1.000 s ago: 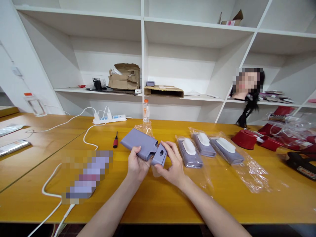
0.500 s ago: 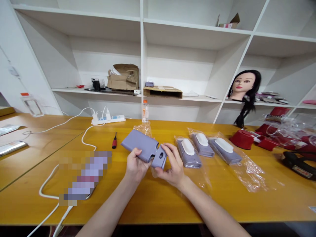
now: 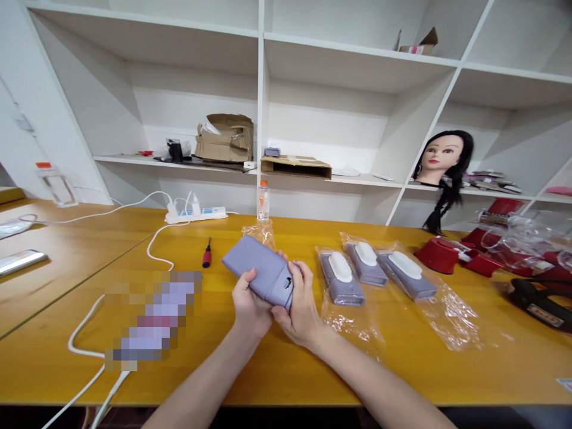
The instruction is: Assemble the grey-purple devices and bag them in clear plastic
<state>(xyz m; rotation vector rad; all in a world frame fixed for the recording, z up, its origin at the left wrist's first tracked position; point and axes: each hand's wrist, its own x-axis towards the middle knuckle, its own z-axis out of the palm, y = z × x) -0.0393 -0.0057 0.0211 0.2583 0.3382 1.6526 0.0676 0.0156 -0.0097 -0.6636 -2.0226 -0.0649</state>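
Note:
A flat lavender plastic case [image 3: 254,262] is held tilted above the table, between my two hands. My left hand [image 3: 251,305] grips its underside and near edge, thumb on top. Around its right end, my right hand [image 3: 300,313] closes on the lavender end cap [image 3: 282,287], which has a small dark oval slot. Cap and case sit flush, with only a thin seam line visible. To the right lie lavender packs with white oval pieces in clear bags, one of them a bagged pack [image 3: 343,283] close to my right hand.
A red-handled screwdriver [image 3: 207,255] lies left of the case. A blurred-out device [image 3: 156,319] with white cables is nearer me. Behind stand a power strip [image 3: 196,214] and an orange-capped bottle [image 3: 263,202]. Red parts [image 3: 438,255] and a black strap-like item [image 3: 543,304] are at right.
The end cap, apart from the case with a gap before, now meets the case's end. My right hand has pushed it leftward onto the case.

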